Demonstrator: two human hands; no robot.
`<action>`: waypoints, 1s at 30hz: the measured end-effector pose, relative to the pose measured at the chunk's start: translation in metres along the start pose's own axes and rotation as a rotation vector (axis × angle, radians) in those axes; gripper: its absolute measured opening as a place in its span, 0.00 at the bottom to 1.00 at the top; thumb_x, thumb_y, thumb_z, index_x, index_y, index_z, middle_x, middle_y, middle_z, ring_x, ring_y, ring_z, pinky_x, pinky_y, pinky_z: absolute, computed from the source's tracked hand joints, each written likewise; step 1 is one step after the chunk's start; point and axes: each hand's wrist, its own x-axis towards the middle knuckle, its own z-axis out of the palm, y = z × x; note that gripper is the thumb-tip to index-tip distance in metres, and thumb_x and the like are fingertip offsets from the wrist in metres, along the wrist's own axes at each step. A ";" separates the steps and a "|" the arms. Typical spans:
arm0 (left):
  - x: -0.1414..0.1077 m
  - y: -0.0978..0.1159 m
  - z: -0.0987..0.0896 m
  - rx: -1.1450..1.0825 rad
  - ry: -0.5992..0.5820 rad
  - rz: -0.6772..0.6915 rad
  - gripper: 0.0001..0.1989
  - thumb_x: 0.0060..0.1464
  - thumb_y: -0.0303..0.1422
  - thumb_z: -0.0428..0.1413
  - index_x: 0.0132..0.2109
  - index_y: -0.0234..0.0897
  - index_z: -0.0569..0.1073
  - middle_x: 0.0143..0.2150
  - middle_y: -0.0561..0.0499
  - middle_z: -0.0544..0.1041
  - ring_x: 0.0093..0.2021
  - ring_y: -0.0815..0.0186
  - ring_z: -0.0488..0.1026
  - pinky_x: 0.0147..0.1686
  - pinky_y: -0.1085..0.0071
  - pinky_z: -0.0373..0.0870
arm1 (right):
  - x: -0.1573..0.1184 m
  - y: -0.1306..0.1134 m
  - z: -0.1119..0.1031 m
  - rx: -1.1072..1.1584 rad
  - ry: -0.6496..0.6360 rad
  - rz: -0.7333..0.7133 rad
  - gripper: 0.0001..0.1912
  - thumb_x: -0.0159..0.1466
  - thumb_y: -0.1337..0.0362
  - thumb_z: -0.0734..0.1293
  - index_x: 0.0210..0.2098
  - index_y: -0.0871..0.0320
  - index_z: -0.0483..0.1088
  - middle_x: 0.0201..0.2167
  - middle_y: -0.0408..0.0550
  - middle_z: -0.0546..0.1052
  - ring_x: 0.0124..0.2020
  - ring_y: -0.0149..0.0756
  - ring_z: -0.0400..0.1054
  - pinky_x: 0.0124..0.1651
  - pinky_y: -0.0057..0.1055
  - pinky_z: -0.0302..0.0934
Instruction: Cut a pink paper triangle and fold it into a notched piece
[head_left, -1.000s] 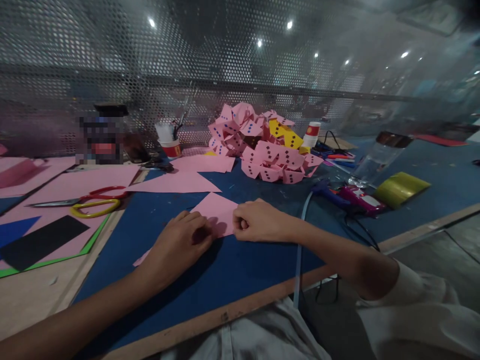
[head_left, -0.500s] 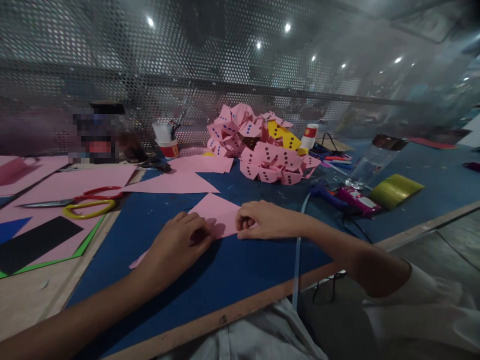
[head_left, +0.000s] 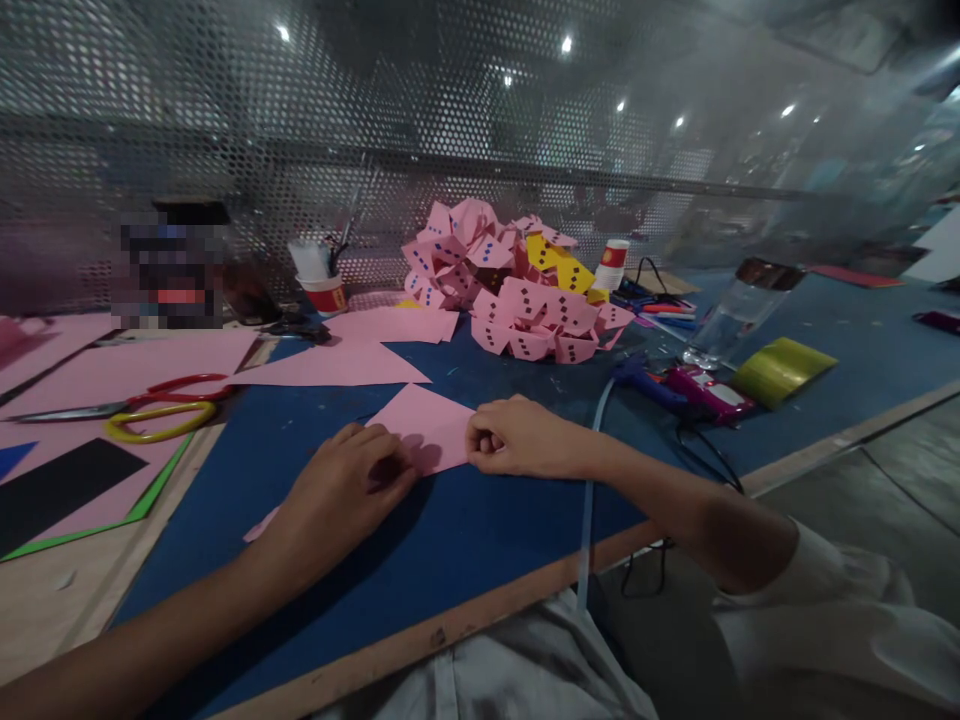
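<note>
Flat pink paper sheet [head_left: 435, 425] lies mid-frame on blue tabletop [head_left: 450, 560]. Left hand [head_left: 352, 480] touches its left side, fingers bent inward; right hand [head_left: 517, 438] covers its right corner, fingers tightly curled. Cannot tell whether either pinches the paper.

Blue tabletop [head_left: 450, 545] open in front, paper pile [head_left: 514, 300] behind

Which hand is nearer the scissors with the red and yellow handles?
Left. The left hand is right of the scissors, at the near-left side of the pink paper; the right hand is farther right, at the paper's right corner.
</note>
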 end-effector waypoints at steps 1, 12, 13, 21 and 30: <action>0.000 0.000 0.000 -0.004 -0.001 0.002 0.12 0.62 0.42 0.55 0.33 0.43 0.76 0.33 0.50 0.77 0.38 0.57 0.69 0.39 0.62 0.61 | 0.000 0.001 0.000 0.002 0.005 0.002 0.04 0.63 0.67 0.69 0.35 0.58 0.77 0.35 0.44 0.80 0.34 0.30 0.70 0.40 0.27 0.57; 0.000 -0.003 0.001 0.005 -0.016 -0.006 0.13 0.63 0.42 0.55 0.33 0.42 0.76 0.33 0.49 0.77 0.38 0.56 0.68 0.38 0.62 0.61 | -0.004 0.004 -0.005 -0.007 -0.015 0.031 0.02 0.63 0.67 0.69 0.34 0.58 0.76 0.36 0.44 0.79 0.34 0.30 0.70 0.39 0.27 0.56; 0.000 -0.003 0.001 0.005 -0.018 -0.003 0.13 0.64 0.42 0.55 0.33 0.42 0.76 0.33 0.49 0.77 0.37 0.56 0.68 0.39 0.62 0.61 | -0.005 0.004 -0.007 -0.003 -0.020 0.029 0.03 0.63 0.68 0.69 0.34 0.58 0.76 0.36 0.44 0.79 0.34 0.30 0.70 0.38 0.27 0.56; 0.000 -0.003 0.002 -0.002 0.003 0.018 0.17 0.65 0.46 0.55 0.32 0.42 0.75 0.31 0.50 0.75 0.36 0.56 0.68 0.39 0.62 0.60 | -0.008 0.007 -0.015 0.064 -0.079 -0.005 0.05 0.66 0.64 0.70 0.39 0.59 0.76 0.39 0.46 0.79 0.37 0.31 0.72 0.39 0.28 0.58; -0.001 -0.004 0.003 0.008 0.011 0.023 0.17 0.65 0.46 0.55 0.33 0.42 0.75 0.31 0.50 0.75 0.36 0.57 0.67 0.39 0.62 0.60 | -0.006 0.007 -0.015 0.017 -0.089 0.031 0.05 0.66 0.65 0.68 0.37 0.59 0.76 0.39 0.47 0.79 0.37 0.31 0.71 0.37 0.27 0.57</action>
